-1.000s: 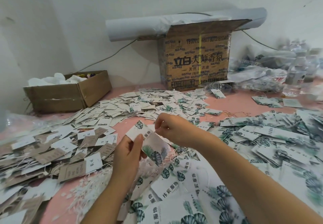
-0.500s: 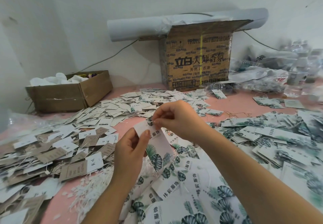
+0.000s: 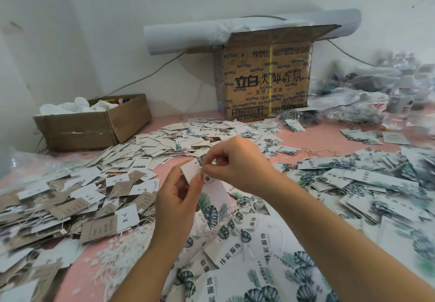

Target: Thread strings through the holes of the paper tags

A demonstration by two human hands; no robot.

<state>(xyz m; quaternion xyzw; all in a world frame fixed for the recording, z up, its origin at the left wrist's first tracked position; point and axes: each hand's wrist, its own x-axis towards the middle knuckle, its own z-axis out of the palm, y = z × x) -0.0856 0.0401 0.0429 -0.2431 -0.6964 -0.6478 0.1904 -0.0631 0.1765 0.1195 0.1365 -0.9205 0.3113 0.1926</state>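
Looking down from the head camera, one sees both bare hands raised over a pink table [image 3: 329,136] that is strewn with tags. The left hand [image 3: 176,200] grips a white paper tag [image 3: 214,193] printed with dark green leaves, its fingers curled behind the card and its thumb pressed on the front near the left edge. The tag hangs tilted in the air, its upper end towards the wall and its leafy end towards the person. The right hand [image 3: 237,162] comes in from the right with thumb and forefinger pinched shut on the tag's upper edge, just beside the small punched hole [image 3: 195,164]; the other fingers are curled. A white fleck shows at those fingertips, but whether it is string cannot be told. Below the left wrist lies a tangle of loose white strings [image 3: 124,252]. Brown and white tags [image 3: 101,227] are heaped at the left, small pale tags [image 3: 164,146] behind the hands, and leaf-printed tags [image 3: 364,184] at the right. A printed carton [image 3: 266,82] stands against the wall with a paper roll [image 3: 183,35] on top, and a low open box [image 3: 94,127] sits at the far left.
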